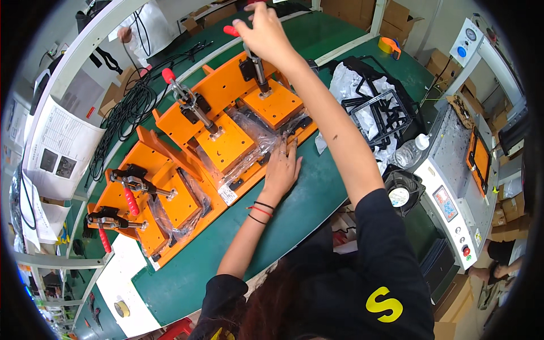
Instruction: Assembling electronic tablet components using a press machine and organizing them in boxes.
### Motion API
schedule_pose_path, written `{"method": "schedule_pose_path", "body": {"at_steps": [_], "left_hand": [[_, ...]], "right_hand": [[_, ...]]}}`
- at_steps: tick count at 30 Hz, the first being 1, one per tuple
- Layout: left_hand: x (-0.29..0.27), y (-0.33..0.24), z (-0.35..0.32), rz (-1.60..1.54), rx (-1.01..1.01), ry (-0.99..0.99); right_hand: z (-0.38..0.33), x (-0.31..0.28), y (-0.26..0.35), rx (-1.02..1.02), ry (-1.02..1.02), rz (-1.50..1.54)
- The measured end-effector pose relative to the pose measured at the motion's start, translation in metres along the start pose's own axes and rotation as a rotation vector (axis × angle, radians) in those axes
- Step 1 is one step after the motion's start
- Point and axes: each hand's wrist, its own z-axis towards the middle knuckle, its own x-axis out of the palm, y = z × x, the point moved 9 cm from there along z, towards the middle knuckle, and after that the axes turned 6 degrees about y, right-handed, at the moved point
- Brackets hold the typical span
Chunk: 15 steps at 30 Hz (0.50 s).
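Observation:
My right hand (pixel 265 38) reaches to the far side with curled fingers at the red handle (pixel 231 30) of a toggle clamp (pixel 259 76); the hand covers part of this handle. Below that clamp lies an orange pressure plate (pixel 273 103). My left hand (pixel 282 170) rests with fingers spread on the front edge of the orange fixture (pixel 309 131), beside clear plastic film (pixel 258 136) and black parts under the plates. Another toggle clamp (pixel 195 105), its red handle raised, stands over the neighbouring orange plate (pixel 225 143).
A second orange fixture (pixel 164 195) with two clamps stands at the left on the green table (pixel 255 241). Black cables (pixel 127 122) lie behind. To the right are black frames (pixel 377 110), a clear bottle (pixel 411 150), a fan (pixel 401 192) and a machine with a control panel (pixel 445 204).

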Motion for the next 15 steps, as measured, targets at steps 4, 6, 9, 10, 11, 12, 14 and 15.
{"method": "schedule_pose_path", "body": {"at_steps": [4,6,9,10,11,12,14,15], "left_hand": [[0.000,0.018,-0.009,-0.040,-0.025,-0.010],[-0.005,0.017,-0.007,-0.109,-0.009,-0.029],[-0.009,0.016,-0.009,-0.150,-0.006,-0.011],[-0.010,0.014,-0.009,-0.149,-0.001,-0.012],[-0.011,0.014,-0.009,-0.147,0.009,-0.010],[-0.011,0.012,-0.009,-0.144,0.019,-0.007],[-0.010,0.008,-0.010,-0.147,0.028,-0.001],[-0.009,0.006,-0.011,-0.150,0.029,0.005]], "right_hand": [[-0.010,0.047,-0.005,0.081,0.349,0.115],[-0.001,0.051,-0.012,0.118,0.389,0.170],[0.003,0.065,-0.012,0.265,0.616,0.362],[0.005,0.064,-0.012,0.264,0.612,0.360],[0.010,0.062,-0.010,0.245,0.570,0.347],[0.015,0.060,-0.007,0.226,0.528,0.334],[0.021,0.066,-0.013,0.282,0.541,0.394],[0.023,0.069,-0.014,0.275,0.552,0.387]]}}
